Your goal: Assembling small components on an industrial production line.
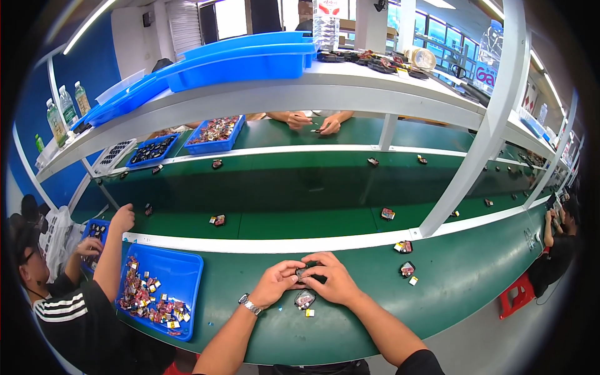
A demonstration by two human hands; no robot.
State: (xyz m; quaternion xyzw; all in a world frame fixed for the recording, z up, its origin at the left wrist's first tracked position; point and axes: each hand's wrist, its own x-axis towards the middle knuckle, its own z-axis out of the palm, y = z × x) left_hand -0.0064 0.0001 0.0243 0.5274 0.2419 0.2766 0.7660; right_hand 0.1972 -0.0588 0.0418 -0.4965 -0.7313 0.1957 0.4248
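My left hand [276, 285], with a metal-banded watch on its wrist, and my right hand [332, 280] meet over the green tabletop. Between their closed fingers is a small dark casing [304, 272], mostly covered by the fingers, so its details cannot be made out. Just below the hands, a small black-rimmed electronic part [304, 299] lies on the table. Beside it is a small white-and-yellow piece [310, 313].
To my left stands a blue tray [197, 275] of red, white and yellow small parts, with a co-worker [81, 306] reaching past it. A green belt [281, 209] carries scattered assemblies beyond a white rail. A white post [465, 150] rises at right; a shelf [262, 100] hangs above.
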